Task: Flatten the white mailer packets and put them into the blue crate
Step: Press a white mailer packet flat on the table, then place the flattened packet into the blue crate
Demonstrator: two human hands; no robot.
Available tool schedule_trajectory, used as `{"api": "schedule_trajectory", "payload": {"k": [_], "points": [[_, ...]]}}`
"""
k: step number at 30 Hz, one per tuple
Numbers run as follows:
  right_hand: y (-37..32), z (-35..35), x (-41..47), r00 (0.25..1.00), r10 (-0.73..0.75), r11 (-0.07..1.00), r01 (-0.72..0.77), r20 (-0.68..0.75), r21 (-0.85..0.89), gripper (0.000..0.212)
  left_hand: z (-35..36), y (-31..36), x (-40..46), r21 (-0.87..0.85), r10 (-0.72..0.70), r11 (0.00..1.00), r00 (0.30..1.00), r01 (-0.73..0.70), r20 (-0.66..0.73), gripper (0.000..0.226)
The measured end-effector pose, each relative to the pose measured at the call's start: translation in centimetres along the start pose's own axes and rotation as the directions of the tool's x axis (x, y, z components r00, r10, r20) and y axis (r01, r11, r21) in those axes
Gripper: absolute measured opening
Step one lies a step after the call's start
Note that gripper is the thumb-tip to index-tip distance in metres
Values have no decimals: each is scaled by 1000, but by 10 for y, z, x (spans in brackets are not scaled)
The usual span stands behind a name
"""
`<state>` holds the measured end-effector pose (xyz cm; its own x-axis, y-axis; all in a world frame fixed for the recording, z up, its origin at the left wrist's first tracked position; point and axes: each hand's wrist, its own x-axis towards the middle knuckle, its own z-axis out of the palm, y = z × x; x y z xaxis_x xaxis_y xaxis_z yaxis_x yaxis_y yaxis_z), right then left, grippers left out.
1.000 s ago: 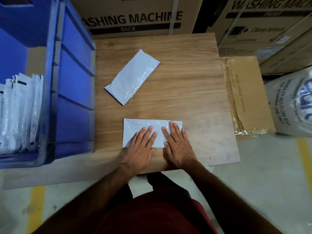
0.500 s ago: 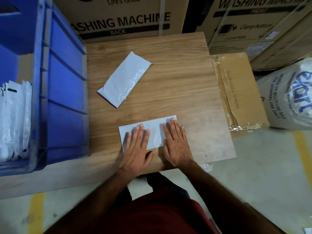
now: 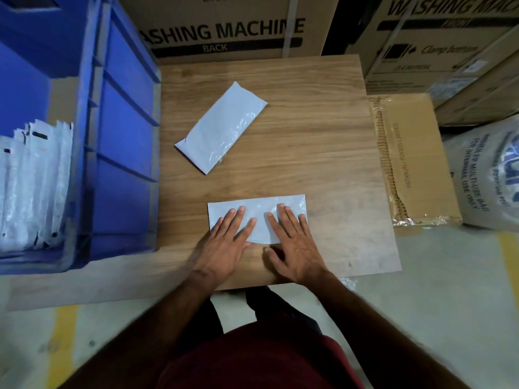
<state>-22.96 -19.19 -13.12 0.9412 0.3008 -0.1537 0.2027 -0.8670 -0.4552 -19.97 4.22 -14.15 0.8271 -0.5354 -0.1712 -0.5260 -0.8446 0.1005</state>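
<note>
A white mailer packet (image 3: 259,211) lies flat near the front edge of the wooden board (image 3: 317,153). My left hand (image 3: 224,245) presses its left half with straight fingers. My right hand (image 3: 295,248) presses its right half the same way, thumb off the packet on the wood. A second white mailer packet (image 3: 220,127) lies slanted and puffier farther back on the board, untouched. The blue crate (image 3: 123,141) stands to the left of the board, with several white packets (image 3: 33,186) standing upright inside it.
Large washing-machine cartons (image 3: 224,26) stand behind the board. A flat brown cardboard box (image 3: 415,158) lies against the board's right edge, and a white printed sack (image 3: 486,175) sits beyond it. Concrete floor with yellow lines surrounds the front.
Both hands stay flat on the near packet; they have drawn slightly back toward me, uncovering more of its far half. The view has shifted a little.
</note>
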Motion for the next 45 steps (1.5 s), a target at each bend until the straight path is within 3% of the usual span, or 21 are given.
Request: {"api": "schedule_trajectory", "payload": {"k": [6,11,14,20,23,30,35,37,41,43,45], "points": [[-10,-7,12,998,63,997,-63,-7,-40,71,-31,-14,13,-78,77,994,997,-78,-10,46],[-34,-49,29,987,36,998,-43,-154,-42,71,-85,-18,14,-7,46,999,999,-46,14,64],[-47,-86,40,968,-12,997,-8,-249,-76,65,-129,-16,25,3,41,999,995,-41,-91,56],[-79,-158,65,923,-39,989,-19,-384,-145,66,-221,-24,34,76,27,997,968,-9,-249,70],[-107,-184,81,886,-80,992,25,-457,-123,64,-257,-43,26,106,30,994,941,6,-337,65],[-213,-201,127,882,-136,988,89,-450,-123,66,-321,-135,-19,264,71,964,914,41,-400,75],[-298,-185,154,895,-162,985,120,-417,-125,63,-337,-223,-62,278,77,959,907,46,-415,67],[-331,-174,165,911,-152,988,129,-383,-86,71,-337,-264,-75,296,108,955,912,14,-395,75],[-403,-145,178,947,-31,984,84,-319,154,74,-344,-335,-95,320,112,947,927,10,-359,84],[-433,-125,187,956,37,971,34,-290,236,73,-342,-365,-97,326,184,943,921,-67,-343,70],[-454,-105,195,958,112,961,-38,-262,274,74,-333,-390,-92,307,246,939,930,-157,-275,69]]}}
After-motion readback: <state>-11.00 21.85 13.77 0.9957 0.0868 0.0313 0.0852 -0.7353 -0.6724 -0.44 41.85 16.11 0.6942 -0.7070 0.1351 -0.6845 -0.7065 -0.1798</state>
